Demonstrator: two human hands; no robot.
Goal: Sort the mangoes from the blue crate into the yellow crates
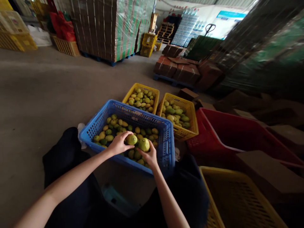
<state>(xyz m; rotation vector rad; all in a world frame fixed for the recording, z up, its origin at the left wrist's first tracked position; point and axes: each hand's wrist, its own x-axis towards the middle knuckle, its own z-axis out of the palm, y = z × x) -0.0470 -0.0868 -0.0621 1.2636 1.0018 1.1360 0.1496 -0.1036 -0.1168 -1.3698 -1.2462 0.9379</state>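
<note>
Over a blue plastic crate [111, 106] between my knees, both hands hold fruit. My left hand [119, 144] grips a yellow-green lemon [132, 139] between thumb and fingers, its round end facing me. In my right hand [150, 155] is a second, slightly yellower lemon [143, 144] with a bumpy skin. The two lemons are side by side, close together. Below them, many loose green and yellow lemons [109, 138] lie in the blue crate, partly hidden by my hands.
Beyond the blue crate stand two yellow crates of lemons, one at left [135, 86] and one at right [193, 126]. A red bin [206, 126] stands to the right, and another yellow crate [228, 172] at lower right. Wrapped pallet stacks [99, 31] and cartons [187, 74] are farther back.
</note>
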